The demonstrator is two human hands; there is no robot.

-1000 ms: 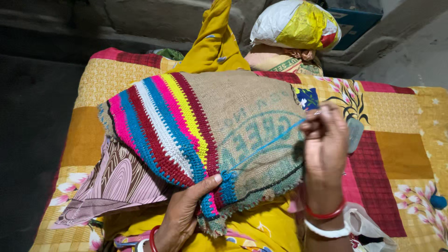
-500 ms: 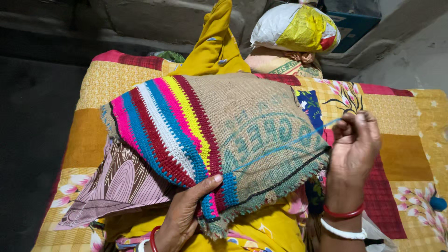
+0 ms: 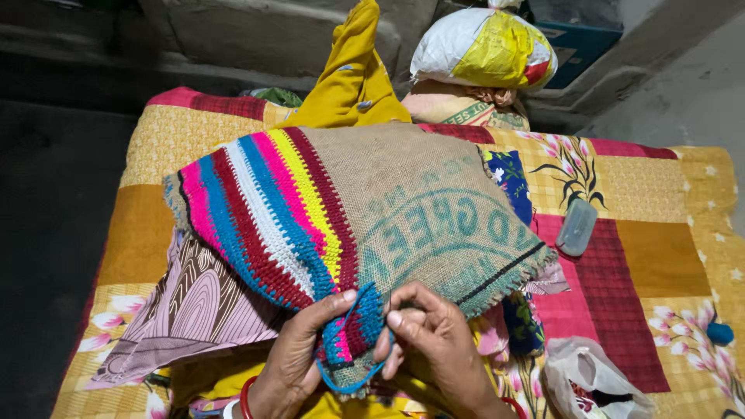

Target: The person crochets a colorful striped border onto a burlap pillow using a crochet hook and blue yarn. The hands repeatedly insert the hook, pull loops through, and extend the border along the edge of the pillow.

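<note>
Pinching the sack's (image 3: 419, 209) near edge, left hand (image 3: 299, 357) grips crochet; right hand (image 3: 434, 341) fingers clasp blue yarn (image 3: 345, 384). Coarse, limp, light.

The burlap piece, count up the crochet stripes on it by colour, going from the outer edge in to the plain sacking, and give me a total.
On the burlap piece, held by the left hand and right hand:
Pink stripes: 2
Blue stripes: 2
Dark red stripes: 2
White stripes: 1
Yellow stripes: 1
Total: 8
</note>
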